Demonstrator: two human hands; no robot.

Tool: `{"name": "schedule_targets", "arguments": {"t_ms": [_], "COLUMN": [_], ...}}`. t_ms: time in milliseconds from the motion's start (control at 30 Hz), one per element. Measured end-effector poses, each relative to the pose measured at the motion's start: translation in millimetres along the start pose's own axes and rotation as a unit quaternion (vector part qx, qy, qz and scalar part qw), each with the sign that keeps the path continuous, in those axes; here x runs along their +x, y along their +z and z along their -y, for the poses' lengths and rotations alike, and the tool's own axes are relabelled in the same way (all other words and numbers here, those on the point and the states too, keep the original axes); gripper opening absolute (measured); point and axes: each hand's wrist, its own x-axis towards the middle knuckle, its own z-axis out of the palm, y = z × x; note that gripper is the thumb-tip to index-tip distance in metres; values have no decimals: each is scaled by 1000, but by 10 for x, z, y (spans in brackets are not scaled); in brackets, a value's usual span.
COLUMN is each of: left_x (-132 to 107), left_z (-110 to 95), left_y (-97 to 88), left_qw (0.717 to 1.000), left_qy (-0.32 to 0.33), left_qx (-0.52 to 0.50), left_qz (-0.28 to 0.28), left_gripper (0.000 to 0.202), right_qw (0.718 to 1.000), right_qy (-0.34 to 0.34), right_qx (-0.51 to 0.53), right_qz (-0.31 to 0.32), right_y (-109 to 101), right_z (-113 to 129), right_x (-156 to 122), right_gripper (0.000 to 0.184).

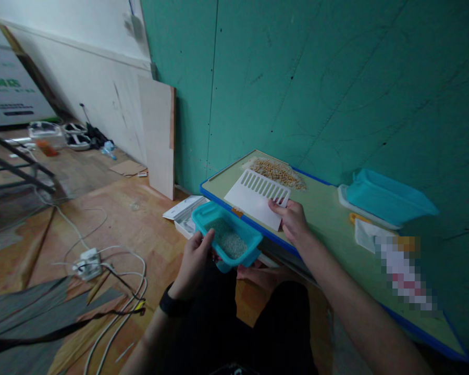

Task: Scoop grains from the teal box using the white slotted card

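My left hand [193,263] grips the near rim of a small teal tray [226,235] that holds pale grains, and keeps it just below the table's blue edge [254,225]. A black band sits on that wrist. My right hand [293,221] pinches the corner of a white slotted scraper [258,198], which lies flat on the tabletop. Beyond the scraper is a pile of yellowish grains [278,173] on the table near the green wall.
A larger teal container [386,198] on a white lid stands at the table's right, with white packaging [365,234] beside it. On the wooden floor lie a power strip [88,262] with cables, a white box [183,211], and a board [160,138] leaning on the wall.
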Motion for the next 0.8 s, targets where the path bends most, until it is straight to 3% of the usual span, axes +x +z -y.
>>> {"name": "schedule_targets", "arguments": {"t_ms": [233, 533, 800], "left_x": [-17, -39, -26], "left_z": [53, 81, 140], "left_y": [41, 65, 54], "left_qw": [1000, 1000, 1000], "left_qy": [3, -3, -2], "left_qx": [3, 2, -6], "left_qz": [-9, 8, 14], "left_gripper": [46, 43, 45], "right_qw": [999, 999, 998], "right_qy": [27, 11, 47], "right_qx": [22, 16, 34], "right_qz": [-2, -28, 0], "right_y": [-34, -291, -226], "right_z": [14, 131, -1], "right_x": [-134, -51, -198], "right_gripper": [50, 53, 55]}}
